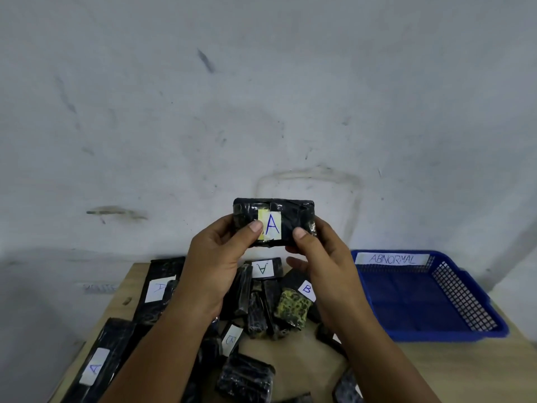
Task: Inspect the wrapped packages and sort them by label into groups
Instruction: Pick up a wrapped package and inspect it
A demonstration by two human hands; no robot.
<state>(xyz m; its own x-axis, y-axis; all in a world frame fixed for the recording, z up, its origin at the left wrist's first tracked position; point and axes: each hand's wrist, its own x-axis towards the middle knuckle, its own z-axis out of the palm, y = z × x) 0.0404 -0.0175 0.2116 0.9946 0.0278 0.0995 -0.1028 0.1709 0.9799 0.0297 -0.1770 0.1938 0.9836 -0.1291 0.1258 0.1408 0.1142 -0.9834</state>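
A black wrapped package (293, 216) with a white label reading "A" is held up in front of the wall, above the table. My left hand (216, 257) grips its left end, thumb on the label's edge. My right hand (319, 254) grips its right end, thumb on the front face. Below lies a heap of several black wrapped packages (261, 301), some labelled "A" or "B". One package (290, 308) in the heap has a yellow-green patterned wrap. Two long black packages labelled "A" (157, 289) (98, 365) lie at the left of the table.
A blue plastic mesh basket (465, 289) labelled "ABNORMAL" stands on the right of the wooden table (450, 370), nothing visible inside it. A grey scuffed wall rises right behind the table. The table's left edge runs diagonally at lower left.
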